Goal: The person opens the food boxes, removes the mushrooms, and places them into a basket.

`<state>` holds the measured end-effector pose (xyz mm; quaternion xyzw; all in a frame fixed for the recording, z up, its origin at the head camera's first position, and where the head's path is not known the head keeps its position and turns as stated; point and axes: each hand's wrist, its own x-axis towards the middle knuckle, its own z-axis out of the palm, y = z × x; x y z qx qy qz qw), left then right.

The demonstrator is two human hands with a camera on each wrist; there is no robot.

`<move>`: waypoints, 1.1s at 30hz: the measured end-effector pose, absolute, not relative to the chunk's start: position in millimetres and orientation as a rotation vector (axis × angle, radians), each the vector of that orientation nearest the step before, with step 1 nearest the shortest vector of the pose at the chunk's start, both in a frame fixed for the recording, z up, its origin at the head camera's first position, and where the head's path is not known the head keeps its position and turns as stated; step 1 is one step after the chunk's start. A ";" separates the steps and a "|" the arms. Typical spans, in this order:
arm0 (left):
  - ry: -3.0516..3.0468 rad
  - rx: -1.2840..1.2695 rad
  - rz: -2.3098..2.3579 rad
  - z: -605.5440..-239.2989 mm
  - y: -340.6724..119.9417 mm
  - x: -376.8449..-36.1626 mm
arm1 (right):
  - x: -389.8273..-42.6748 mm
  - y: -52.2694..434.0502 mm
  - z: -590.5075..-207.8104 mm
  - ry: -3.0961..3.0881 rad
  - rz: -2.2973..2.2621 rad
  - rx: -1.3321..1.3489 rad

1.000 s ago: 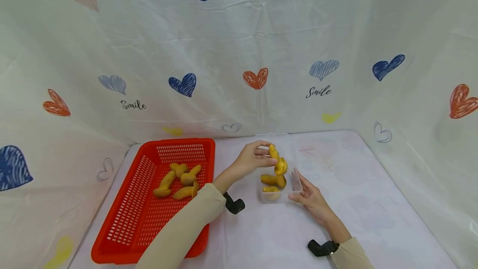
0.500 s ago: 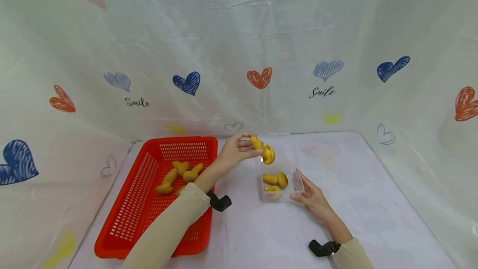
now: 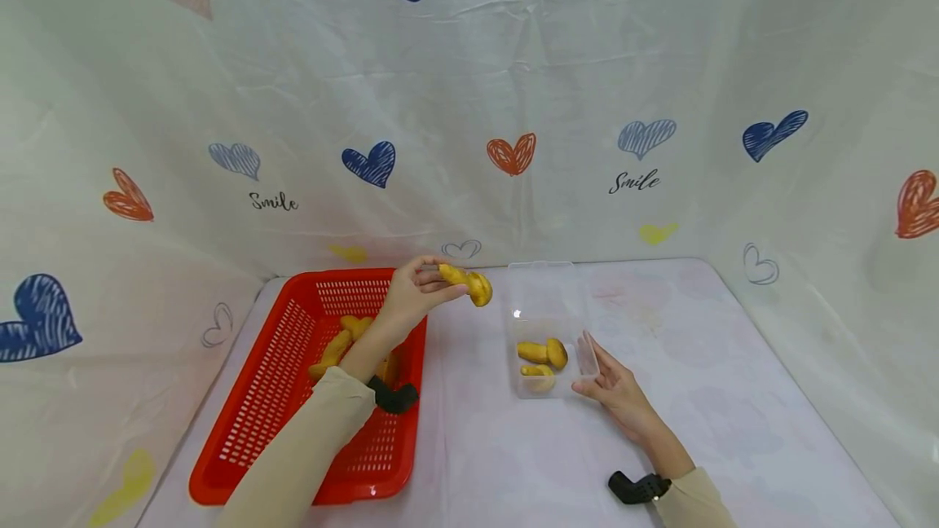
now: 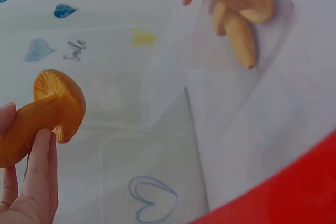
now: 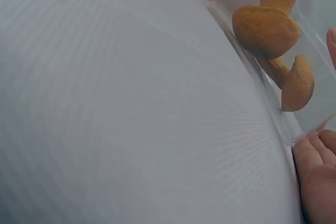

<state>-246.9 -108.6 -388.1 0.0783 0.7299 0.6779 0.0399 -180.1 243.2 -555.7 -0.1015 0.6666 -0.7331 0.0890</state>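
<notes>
- Surface: white cloth-covered tabletop (image 3: 506,463), faint pinkish blotches far right, thin fold line running toward me just right of the basket. Far right corner rounded.
- Room: pale, slightly see-through sheet (image 3: 440,63) at the back, left and right of the tabletop, wrinkled high up near the middle.
- Sheet prints: navy scribbled heart (image 3: 369,164), orange-red scribbled heart (image 3: 511,155), yellow heart (image 3: 658,234), light-blue and outline ones too, plus black "Smile" lettering (image 3: 634,181) in two spots.
- My left fingers (image 4: 38,163): closed on the stem of a yellow-orange mushroom with a flared cap (image 3: 469,283), cap pointing right. It's in the air between basket and box.
- My right fingers (image 3: 605,358): part-open around the near right corner of a clear rectangular plastic box (image 3: 575,361), thumb at the front, holding it. Box sits on the tabletop, with a clear lid-like flap (image 3: 543,288) on its far side.
- In the box: two brownish-yellow mushrooms (image 3: 542,351), one behind the other.
- Left of the box, well apart: red slatted plastic basket (image 3: 253,422) on the tabletop, several more brownish-yellow mushrooms (image 3: 335,349) inside. My left arm hides some, so can't count.
- On me: long beige sleeves (image 3: 293,446), black wrist device (image 3: 638,489) on each wrist.
- Left wrist view: basket edge is a red blur lower right. Right wrist view: mostly white cloth.
</notes>
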 end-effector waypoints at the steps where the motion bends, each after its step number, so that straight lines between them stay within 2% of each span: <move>1: 2.248 0.217 2.082 -388.3 -112.9 -246.6 | -180.2 243.4 -555.9 1.984 -2.180 -0.302; 16: 2.382 0.024 2.070 -402.4 -180.5 -242.4 | -179.0 241.2 -553.7 1.978 -2.197 -0.295; 33: 2.328 -0.173 2.055 -435.5 -215.5 -240.5 | -179.4 240.7 -554.6 1.971 -2.194 -0.314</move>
